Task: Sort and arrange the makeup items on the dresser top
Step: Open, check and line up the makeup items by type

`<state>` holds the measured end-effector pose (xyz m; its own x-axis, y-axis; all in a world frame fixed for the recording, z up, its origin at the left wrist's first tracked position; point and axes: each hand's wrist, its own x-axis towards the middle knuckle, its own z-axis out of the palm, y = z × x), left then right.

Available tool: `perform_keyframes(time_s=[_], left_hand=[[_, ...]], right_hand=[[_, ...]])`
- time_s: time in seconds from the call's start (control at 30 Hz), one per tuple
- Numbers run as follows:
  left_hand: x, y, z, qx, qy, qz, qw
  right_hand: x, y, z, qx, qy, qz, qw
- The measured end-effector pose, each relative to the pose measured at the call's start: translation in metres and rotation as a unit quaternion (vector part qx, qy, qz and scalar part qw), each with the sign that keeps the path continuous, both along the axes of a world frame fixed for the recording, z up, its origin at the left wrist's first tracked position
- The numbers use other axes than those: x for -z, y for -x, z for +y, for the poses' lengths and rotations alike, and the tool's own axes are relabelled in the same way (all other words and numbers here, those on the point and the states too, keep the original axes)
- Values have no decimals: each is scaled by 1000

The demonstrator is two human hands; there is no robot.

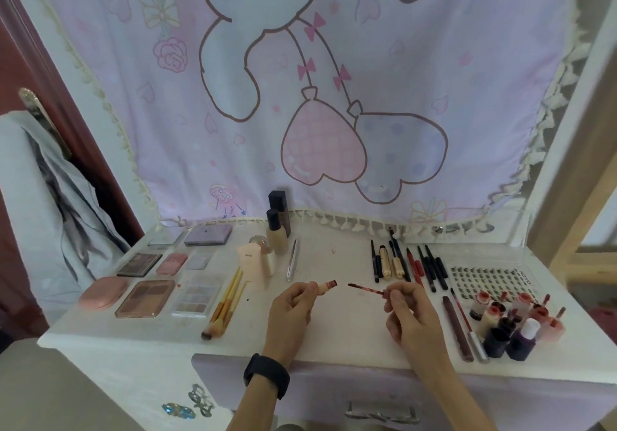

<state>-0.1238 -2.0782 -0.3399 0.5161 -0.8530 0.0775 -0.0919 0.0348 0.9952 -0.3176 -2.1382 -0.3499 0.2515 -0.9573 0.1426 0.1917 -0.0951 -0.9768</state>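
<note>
- I find the left hand (293, 310) pinching a small pale plastic lip-tint tube (325, 286). Its fingers are curled round the body, and the red-stained open neck points toward the right hand (409, 317).
- The right hand pinches the cap end of a thin red-coated applicator wand (364, 289). The wand's tip is aimed at the tube's neck, with a clear gap between the two.
- Both are held just above the white dresser surface (334, 337), in front of the tall beige foundation bottle with black cap (277, 235) and slightly to its right.
- In my judgement the tube is light and rigid, with a smooth wall that is probably slick where stained. I would grip it round the mid-body and keep the neck from dipping, since it is uncapped.
- The wand looks to have a stiff stem and a soft, wet tip. I would hold it by the cap only, as any contact would smear.
- A cluster of small capped lip bottles (517, 320) stands well to the right of the foundation bottle. They are packed close and would probably topple easily.
</note>
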Motion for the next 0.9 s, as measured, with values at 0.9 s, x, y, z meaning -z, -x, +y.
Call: perform_keyframes(time_s=[0.9], left_hand=[[-28, 123, -34, 132, -236, -334, 903]], right_hand=[[35, 91, 51, 287, 344, 414, 792]])
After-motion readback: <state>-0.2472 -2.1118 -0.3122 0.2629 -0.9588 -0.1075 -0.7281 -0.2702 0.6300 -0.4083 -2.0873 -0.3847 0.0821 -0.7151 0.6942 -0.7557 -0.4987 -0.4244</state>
